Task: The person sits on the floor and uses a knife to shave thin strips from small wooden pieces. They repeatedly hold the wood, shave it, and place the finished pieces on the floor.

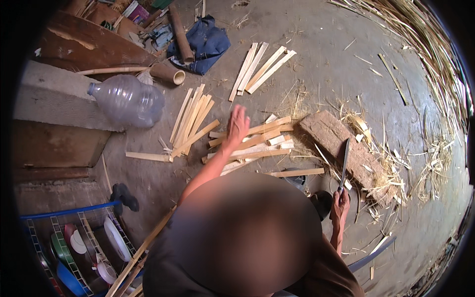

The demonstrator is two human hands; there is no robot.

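My left hand [238, 123] reaches out over a pile of split bamboo strips [262, 148], its fingers stretched and nothing seen in them. Closed around the handle of a long-bladed knife [345, 161] is my right hand [340, 204], low at the right. The blade points away from me, along the near side of a thick wooden block [341, 143]. Beyond my left hand lies a small fanned group of strips [262, 69]. Another bundle of strips [192, 121] rests left of the pile.
Shavings [386, 183] litter the floor around the block. A large clear plastic bottle [131, 101] lies at the left, near a bamboo tube [168, 73] and blue cloth [210, 44]. A dish rack [74, 213] stands at lower left. Long thin strips [425, 49] are heaped along the right edge.
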